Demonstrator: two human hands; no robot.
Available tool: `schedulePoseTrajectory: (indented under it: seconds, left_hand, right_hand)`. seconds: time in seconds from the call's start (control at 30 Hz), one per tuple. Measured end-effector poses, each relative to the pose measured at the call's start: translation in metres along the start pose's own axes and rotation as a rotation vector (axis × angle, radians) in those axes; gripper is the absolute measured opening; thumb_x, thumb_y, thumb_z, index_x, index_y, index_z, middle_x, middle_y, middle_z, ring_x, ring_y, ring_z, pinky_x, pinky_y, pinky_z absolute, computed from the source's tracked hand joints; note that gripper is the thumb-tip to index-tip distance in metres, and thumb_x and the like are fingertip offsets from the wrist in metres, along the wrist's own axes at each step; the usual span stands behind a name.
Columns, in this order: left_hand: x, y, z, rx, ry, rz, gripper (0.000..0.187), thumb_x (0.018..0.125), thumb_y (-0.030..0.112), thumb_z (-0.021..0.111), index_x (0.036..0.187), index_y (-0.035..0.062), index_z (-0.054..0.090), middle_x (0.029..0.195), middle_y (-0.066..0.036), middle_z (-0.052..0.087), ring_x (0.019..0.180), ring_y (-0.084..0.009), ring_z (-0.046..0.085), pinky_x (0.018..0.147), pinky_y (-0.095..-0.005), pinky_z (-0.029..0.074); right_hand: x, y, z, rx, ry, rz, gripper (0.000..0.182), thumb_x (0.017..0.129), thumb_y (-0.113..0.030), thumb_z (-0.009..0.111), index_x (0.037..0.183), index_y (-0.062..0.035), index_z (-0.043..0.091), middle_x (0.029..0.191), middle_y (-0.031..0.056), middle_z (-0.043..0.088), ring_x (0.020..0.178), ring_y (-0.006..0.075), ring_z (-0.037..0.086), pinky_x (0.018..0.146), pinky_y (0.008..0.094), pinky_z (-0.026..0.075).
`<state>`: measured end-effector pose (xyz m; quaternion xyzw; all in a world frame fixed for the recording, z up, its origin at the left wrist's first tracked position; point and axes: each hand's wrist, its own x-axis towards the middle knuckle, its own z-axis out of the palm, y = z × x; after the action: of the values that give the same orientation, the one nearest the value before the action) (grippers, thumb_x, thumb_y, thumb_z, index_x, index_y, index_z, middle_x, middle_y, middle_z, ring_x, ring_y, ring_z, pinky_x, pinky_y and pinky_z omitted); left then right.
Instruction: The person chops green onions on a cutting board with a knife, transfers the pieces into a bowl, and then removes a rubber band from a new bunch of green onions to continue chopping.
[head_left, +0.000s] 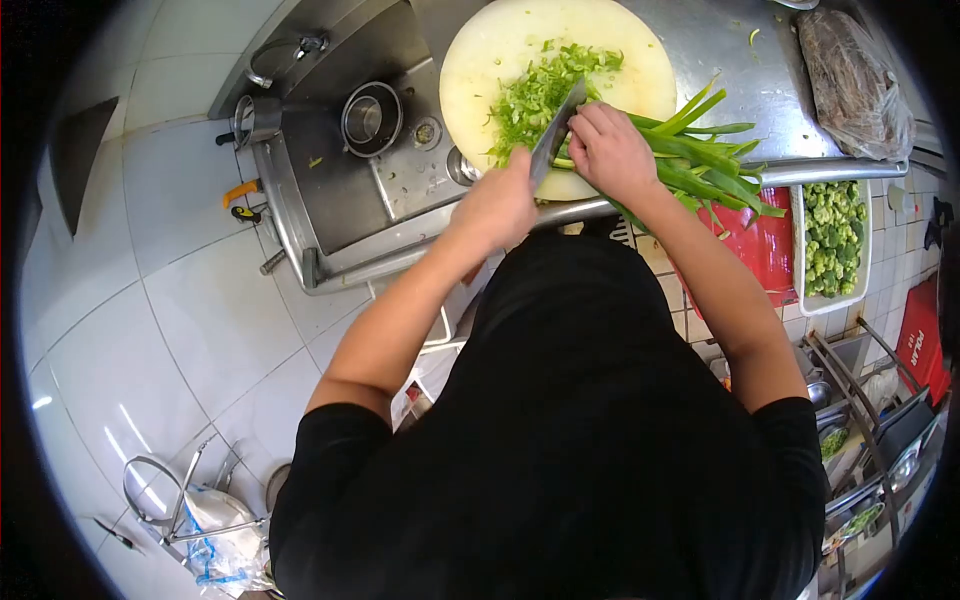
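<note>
My left hand (pixel 494 203) is wrapped round the handle of a cleaver-like knife (pixel 551 140), its blade standing edge-down on a round cream cutting board (pixel 475 60). Close beside the blade, my right hand (pixel 612 150) presses with curled fingers on a bunch of green onions (pixel 700 160). Their long leafy ends stick out to the right, over the counter edge. A loose heap of chopped green onion (pixel 535 95) lies on the board, on the other side of the blade. The handle is mostly hidden in my left fist.
Left of the board is a steel sink (pixel 330 190) holding a metal pot (pixel 371 119). A plastic-wrapped brown block (pixel 850 85) rests on the counter at right. Below it are a white tub of cut green vegetables (pixel 835 240) and a red crate (pixel 760 250).
</note>
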<state>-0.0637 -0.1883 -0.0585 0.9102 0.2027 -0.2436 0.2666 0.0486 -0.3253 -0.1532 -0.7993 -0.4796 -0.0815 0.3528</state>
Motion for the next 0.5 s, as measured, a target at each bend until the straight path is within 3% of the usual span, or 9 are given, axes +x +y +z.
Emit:
schedulePoseTrajectory:
  seconds: [0.07,0.17,0.27,0.33,0.4,0.5]
  left_hand:
    - [0.001,-0.009,0.025,-0.029,0.042,-0.072,0.027,0.096,0.018,0.054,0.111,-0.0023,0.044,0.086,-0.033,0.065,0.085,-0.0515,0.064,0.078,-0.0585,0.048]
    - [0.029,-0.001,0.017,-0.022,0.095,-0.012,0.027,0.096,0.018,0.053,0.111,-0.002,0.042,0.084,-0.034,0.064,0.084,-0.0525,0.064,0.077,-0.0594,0.048]
    - [0.003,-0.003,0.012,0.021,0.081,0.029,0.028,0.096,0.018,0.054,0.111,-0.0019,0.041,0.082,-0.034,0.064,0.082,-0.0528,0.064,0.077,-0.06,0.048]
    - [-0.016,-0.009,0.025,0.006,0.038,-0.101,0.026,0.095,0.013,0.052,0.115,-0.0025,0.044,0.085,-0.033,0.066,0.085,-0.0492,0.066,0.076,-0.0576,0.05]
    - [-0.004,-0.01,0.032,-0.02,0.079,-0.106,0.027,0.095,0.014,0.052,0.115,-0.0026,0.044,0.085,-0.033,0.066,0.084,-0.0492,0.066,0.076,-0.0573,0.05]
    - [0.035,-0.005,0.024,-0.111,0.153,0.038,0.03,0.096,0.018,0.054,0.115,-0.0036,0.043,0.089,-0.034,0.065,0.086,-0.0514,0.064,0.079,-0.058,0.049]
  right_hand:
    - [-0.001,-0.001,0.001,-0.042,-0.025,-0.01,0.015,0.08,-0.012,0.065,0.092,-0.0062,0.059,0.096,0.0101,0.058,0.1,0.0281,0.059,0.089,0.0389,0.05]
    - [0.0,0.001,-0.001,-0.025,-0.037,-0.005,0.014,0.08,-0.011,0.065,0.092,-0.0063,0.059,0.096,0.0101,0.058,0.101,0.028,0.059,0.089,0.0391,0.05]
    - [0.0,0.001,0.001,-0.035,0.029,-0.019,0.014,0.079,-0.011,0.065,0.091,-0.0063,0.059,0.096,0.0101,0.058,0.1,0.0282,0.059,0.089,0.0391,0.05]
    - [0.002,0.001,0.0,-0.029,0.036,-0.008,0.014,0.079,-0.01,0.065,0.091,-0.0061,0.059,0.096,0.0101,0.058,0.099,0.0285,0.059,0.088,0.0389,0.051]
    - [0.002,-0.001,-0.003,0.004,0.028,0.026,0.014,0.078,-0.006,0.065,0.092,-0.0036,0.062,0.095,0.0121,0.06,0.095,0.0304,0.061,0.082,0.0389,0.053]
    - [0.01,0.0,-0.021,0.048,-0.156,0.046,0.016,0.08,-0.01,0.065,0.094,-0.0032,0.062,0.097,0.0126,0.06,0.099,0.0309,0.059,0.087,0.0409,0.051]
